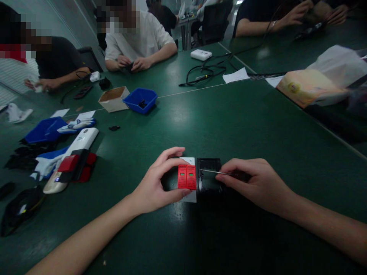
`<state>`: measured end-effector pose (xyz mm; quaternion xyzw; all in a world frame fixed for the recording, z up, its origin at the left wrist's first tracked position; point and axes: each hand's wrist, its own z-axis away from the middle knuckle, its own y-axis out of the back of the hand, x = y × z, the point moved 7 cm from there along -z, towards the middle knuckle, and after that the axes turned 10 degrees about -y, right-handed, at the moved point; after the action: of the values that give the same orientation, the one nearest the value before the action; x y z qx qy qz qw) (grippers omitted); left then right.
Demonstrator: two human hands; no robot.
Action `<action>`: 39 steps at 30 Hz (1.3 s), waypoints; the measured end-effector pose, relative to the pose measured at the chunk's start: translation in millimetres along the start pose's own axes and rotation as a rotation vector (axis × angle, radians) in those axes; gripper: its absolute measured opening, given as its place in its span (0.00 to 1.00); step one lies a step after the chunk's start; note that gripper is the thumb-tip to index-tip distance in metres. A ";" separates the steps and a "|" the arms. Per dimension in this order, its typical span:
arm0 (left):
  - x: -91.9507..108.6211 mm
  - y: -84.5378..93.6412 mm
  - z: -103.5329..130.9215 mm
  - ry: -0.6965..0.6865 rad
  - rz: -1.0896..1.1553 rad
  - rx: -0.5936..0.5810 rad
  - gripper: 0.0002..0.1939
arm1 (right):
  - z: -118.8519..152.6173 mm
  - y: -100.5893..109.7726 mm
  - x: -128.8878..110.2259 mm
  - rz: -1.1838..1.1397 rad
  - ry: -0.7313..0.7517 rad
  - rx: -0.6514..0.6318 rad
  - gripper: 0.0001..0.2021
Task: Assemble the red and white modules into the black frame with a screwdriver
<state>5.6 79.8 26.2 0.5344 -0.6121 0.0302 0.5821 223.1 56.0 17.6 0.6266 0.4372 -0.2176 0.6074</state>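
My left hand (160, 183) grips a red-and-white surge protector (187, 177) between thumb and fingers. Two red modules with small green windows form its upper face, and pale ends stick out above and below. Directly to its right is a black rectangular housing (210, 183), with a narrow gap or seam between them; whether they are joined I cannot tell. My right hand (246, 177) is closed around a screwdriver (213, 172), whose thin metal shaft points left over the housing. Its tip is near the housing's left edge; contact is unclear. The handle is mostly hidden in my fingers.
A blue bin (140, 101) with small black parts stands beside an open cardboard box (114, 100). Gloves (76, 125), another blue bin (46, 130) and a white power strip (83, 139) lie left. Cables (206, 70) run across the back. Other people sit around the table.
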 end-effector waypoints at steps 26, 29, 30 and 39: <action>8.2 3.0 -0.9 -0.121 -0.057 0.088 0.24 | 1.9 1.0 -5.7 -0.006 0.081 0.023 0.04; 7.5 2.4 -0.5 -0.123 -0.031 0.086 0.24 | 1.3 1.1 -7.0 -0.005 0.086 0.015 0.04; 7.0 2.8 0.2 -0.123 -0.019 0.095 0.24 | 1.0 1.5 -8.0 -0.004 0.091 0.016 0.04; 4.4 9.6 4.2 -0.150 0.079 0.231 0.23 | 0.5 3.0 -9.3 -0.010 0.104 0.030 0.04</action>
<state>-2.8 78.4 33.7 0.5740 -0.6668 0.0835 0.4678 220.8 53.2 26.8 0.6437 0.4680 -0.1946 0.5734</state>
